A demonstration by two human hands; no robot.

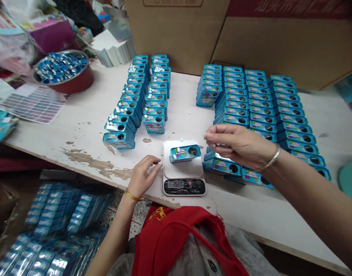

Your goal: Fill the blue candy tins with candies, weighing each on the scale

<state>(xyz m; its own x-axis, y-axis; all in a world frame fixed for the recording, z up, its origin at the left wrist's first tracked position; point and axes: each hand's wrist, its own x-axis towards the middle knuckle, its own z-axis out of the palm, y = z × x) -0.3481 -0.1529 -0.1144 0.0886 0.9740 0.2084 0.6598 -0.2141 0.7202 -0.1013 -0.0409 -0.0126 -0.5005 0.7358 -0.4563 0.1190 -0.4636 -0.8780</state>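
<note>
A blue candy tin (pixel 185 153) with a round dark opening lies on the white digital scale (pixel 184 172), with a few small white candies on its top. The scale's display looks like 152.1, though the digits are hard to read. My left hand (pixel 145 174) rests on the table just left of the scale, thumb and fingers apart, holding nothing. Raised right of the scale, my right hand (pixel 233 143) has its fingertips pinched together over a row of tins; what is in them, if anything, is too small to make out.
Rows of blue tins (pixel 236 111) stand at right; two more rows (pixel 132 96) at left carry white candies on top. A red bowl (pixel 75 82) of shiny blue pieces sits at far left. Cardboard boxes (pixel 181 34) form the back. Packed blue tins (pixel 52 207) lie below the table edge.
</note>
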